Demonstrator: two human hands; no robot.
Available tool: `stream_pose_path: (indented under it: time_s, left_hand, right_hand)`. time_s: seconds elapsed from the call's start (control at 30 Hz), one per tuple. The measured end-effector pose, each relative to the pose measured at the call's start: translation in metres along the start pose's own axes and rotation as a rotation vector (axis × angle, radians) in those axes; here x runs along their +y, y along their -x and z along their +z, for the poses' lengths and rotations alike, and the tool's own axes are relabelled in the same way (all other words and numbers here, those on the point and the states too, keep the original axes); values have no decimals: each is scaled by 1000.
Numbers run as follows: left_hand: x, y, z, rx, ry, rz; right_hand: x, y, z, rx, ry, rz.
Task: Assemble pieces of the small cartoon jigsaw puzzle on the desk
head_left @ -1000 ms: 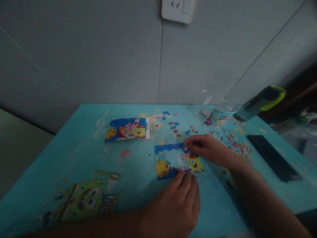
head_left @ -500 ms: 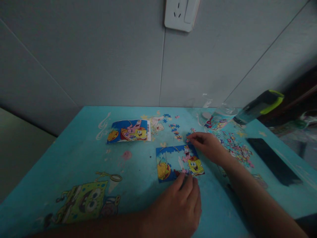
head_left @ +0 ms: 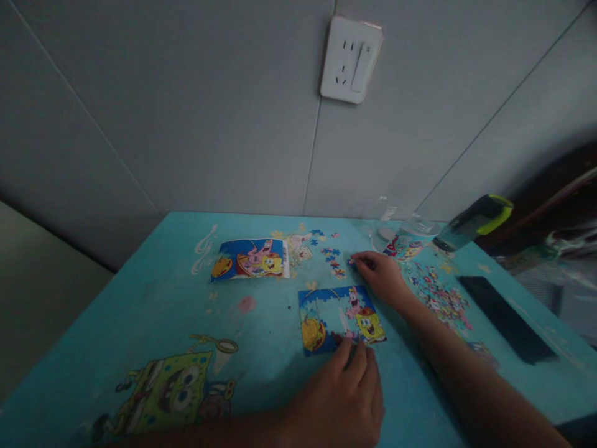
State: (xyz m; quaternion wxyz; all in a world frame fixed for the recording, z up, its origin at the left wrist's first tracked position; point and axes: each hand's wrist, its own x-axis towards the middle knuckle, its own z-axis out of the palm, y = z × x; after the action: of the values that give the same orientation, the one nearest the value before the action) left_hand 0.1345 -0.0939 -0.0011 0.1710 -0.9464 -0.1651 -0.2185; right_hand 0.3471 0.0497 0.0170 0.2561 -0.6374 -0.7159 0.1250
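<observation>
A partly assembled jigsaw puzzle (head_left: 313, 336) lies flat on the table, its cartoon border joined around an open middle. My left hand (head_left: 342, 392) is at its lower edge, curled fingertips pressed on the puzzle and covering part of that edge. Beyond the upper right corner, my right hand (head_left: 380, 274) has thumb and forefinger pinched at a small blue puzzle piece (head_left: 351, 262), mostly hidden by the fingers. Several loose puzzle pieces (head_left: 332, 253) lie just left of that hand. A picture packet (head_left: 252, 258) with a similar cartoon scene rests further left.
A heap of loose pieces (head_left: 441, 298) spreads right of my right forearm, beside a dark flat strip (head_left: 506, 317). Behind stand a clear printed tub (head_left: 410, 239) and a dark bottle with a lime-green edge (head_left: 473, 221). The turquoise table (head_left: 153, 311) meets a grey wall.
The camera view has tilted up, so everything sits lower in the picture. My right hand remains among the pieces at the puzzle's upper right; my left fingertips stay on its lower edge.
</observation>
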Motion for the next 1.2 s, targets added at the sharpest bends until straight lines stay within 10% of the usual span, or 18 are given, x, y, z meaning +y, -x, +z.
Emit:
stream_pose_path:
  time_s: [0.47, 1.2]
  left_hand:
    - [2, -3, 10, 56, -38, -28]
    - [5, -2, 7, 24, -33, -31]
  right_hand:
    - [-31, -46, 19, -126, 228, -270]
    - [-43, -73, 23, -245, 193, -118]
